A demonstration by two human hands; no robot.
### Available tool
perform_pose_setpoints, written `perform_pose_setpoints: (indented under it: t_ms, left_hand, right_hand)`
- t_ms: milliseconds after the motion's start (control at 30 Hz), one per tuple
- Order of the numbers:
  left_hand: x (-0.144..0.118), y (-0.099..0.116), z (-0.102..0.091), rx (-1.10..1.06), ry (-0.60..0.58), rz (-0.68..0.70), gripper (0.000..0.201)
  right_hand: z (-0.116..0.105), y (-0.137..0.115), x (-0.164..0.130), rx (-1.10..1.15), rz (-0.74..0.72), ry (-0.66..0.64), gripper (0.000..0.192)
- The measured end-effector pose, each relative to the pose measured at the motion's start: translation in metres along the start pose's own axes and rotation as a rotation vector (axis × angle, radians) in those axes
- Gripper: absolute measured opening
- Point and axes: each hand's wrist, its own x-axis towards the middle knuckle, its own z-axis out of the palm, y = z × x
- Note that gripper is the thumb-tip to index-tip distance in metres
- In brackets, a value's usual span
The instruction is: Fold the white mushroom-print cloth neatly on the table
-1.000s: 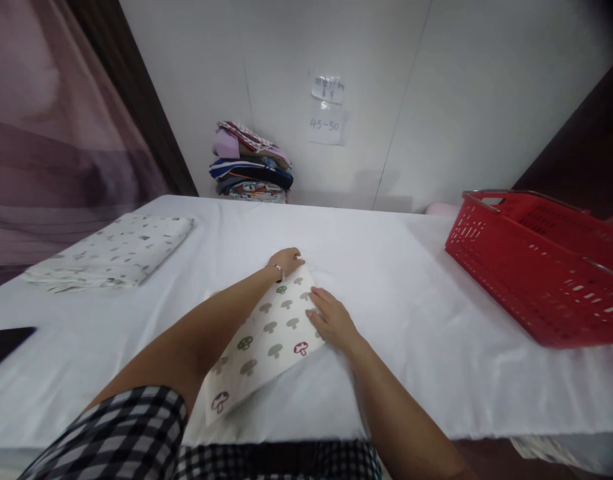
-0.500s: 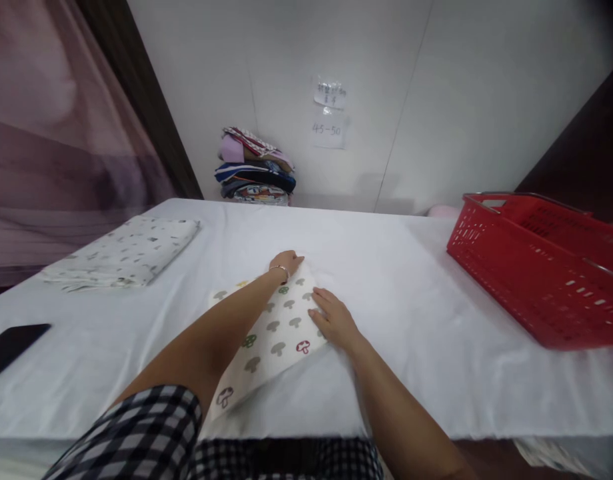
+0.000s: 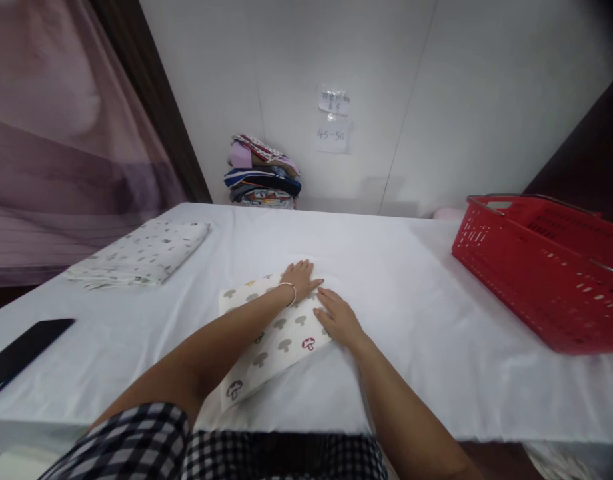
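Note:
A white cloth printed with grey, green and red mushrooms (image 3: 284,345) lies folded in front of me on the white-covered table (image 3: 396,280). My left hand (image 3: 300,280), with a bracelet at the wrist, rests flat on the cloth's far edge, fingers stretched out. Close beside it, my right hand (image 3: 339,319) lies on the cloth's right edge, its fingers extended and somewhat spread. Part of the cloth is hidden beneath my left forearm.
A folded patterned cloth (image 3: 144,253) lies at the left, behind a black flat device (image 3: 29,350). A red plastic basket (image 3: 541,273) stands at the right. Folded fabrics (image 3: 264,177) are stacked beyond the table's far edge, near paper signs (image 3: 333,127) on the wall.
My left hand has gone from bent fingers at the cloth's far corner to lying flat on it. That corner now lies lower. My right hand has stayed at the right edge.

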Motion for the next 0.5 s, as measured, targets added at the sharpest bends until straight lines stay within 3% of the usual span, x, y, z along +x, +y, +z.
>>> perform_pose_setpoints:
  t_ms: [300, 500]
  left_hand:
    - [0.041, 0.002, -0.006, -0.068, -0.083, -0.044, 0.066]
    - [0.031, -0.017, -0.022, -0.228, 0.106, -0.148, 0.056]
  right_hand:
    - [0.003, 0.004, -0.001, 0.023, 0.018, 0.009, 0.043]
    - [0.004, 0.006, 0.0, 0.037, 0.012, 0.003, 0.043]
